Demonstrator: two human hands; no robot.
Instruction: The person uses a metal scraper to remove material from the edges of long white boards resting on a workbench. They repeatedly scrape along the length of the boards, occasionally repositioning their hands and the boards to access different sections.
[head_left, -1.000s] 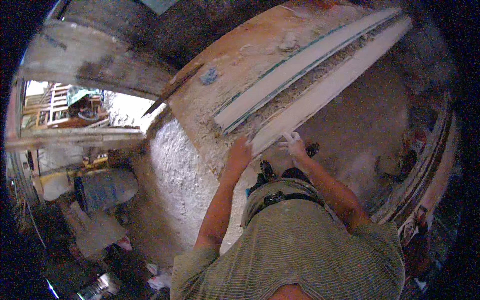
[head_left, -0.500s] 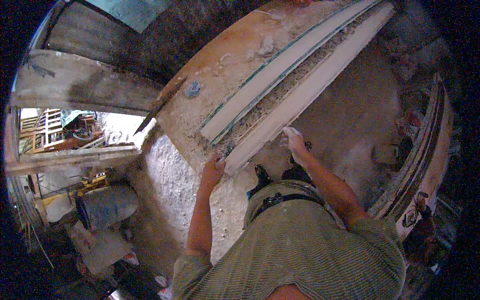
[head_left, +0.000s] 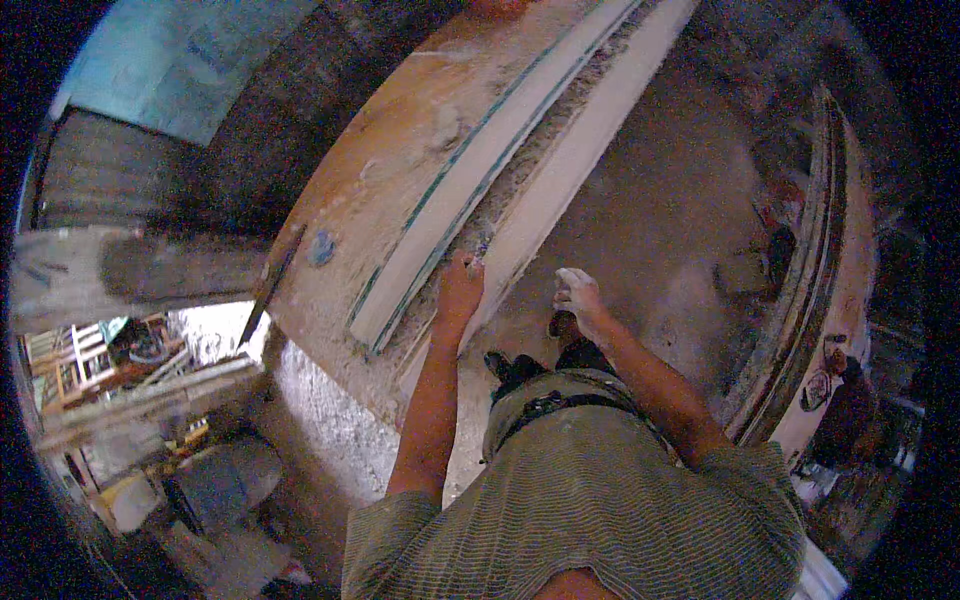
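Two long, pale, plaster-like strips lie side by side across a broad worktop (head_left: 385, 150). The left strip (head_left: 440, 215) has green edges; the right strip (head_left: 560, 185) is plain off-white and runs along the worktop's near edge. Grey crumbly residue (head_left: 505, 190) fills the gap between them. My left hand (head_left: 462, 287) is closed at the inner side of the plain strip, by its near part; whatever its fingers hold is too small to make out. Off that strip's outer edge hovers my right hand (head_left: 577, 292), its white-coated fingers loosely bent and apart, with nothing seen in them.
A small bluish lump (head_left: 320, 248) sits on the worktop's left part. White rubble (head_left: 335, 395) covers the ground beyond the worktop's end. At lower left lies a dark drum (head_left: 230, 482). Long curved pieces (head_left: 815, 290) stand at the right, with a person (head_left: 850, 410) beside them.
My left hand has moved up along the plain strip, away from its near end. My right hand has come off the strip's edge, its fingers now apart. The whole view has shifted.
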